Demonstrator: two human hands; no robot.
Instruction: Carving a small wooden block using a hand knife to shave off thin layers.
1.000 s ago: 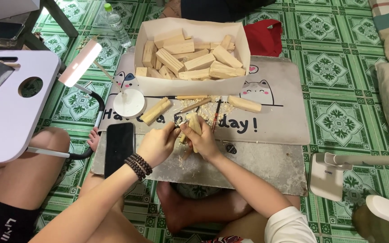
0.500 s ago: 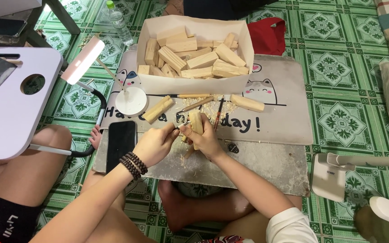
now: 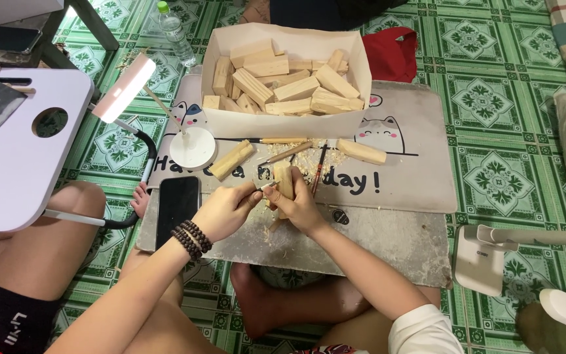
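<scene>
My right hand (image 3: 302,208) grips a pale wooden block (image 3: 284,178) and holds it upright over the grey board (image 3: 388,239). My left hand (image 3: 225,211), with a dark bead bracelet on the wrist, holds a thin carving tool (image 3: 264,187) whose tip touches the block's left side. Wood shavings (image 3: 309,157) lie scattered around both hands. I sit cross-legged on the floor behind the board.
A white box (image 3: 283,121) of wooden blocks stands at the far side of a cat-print mat (image 3: 414,170). Loose blocks (image 3: 230,160) (image 3: 360,151), slim tools (image 3: 276,139), a black phone (image 3: 177,208), a desk lamp (image 3: 191,147), a water bottle (image 3: 173,29) and a white lap table (image 3: 27,151) surround it.
My left hand has edged closer to the block with the tool against it. The right hand keeps its grip, and the block has barely moved.
</scene>
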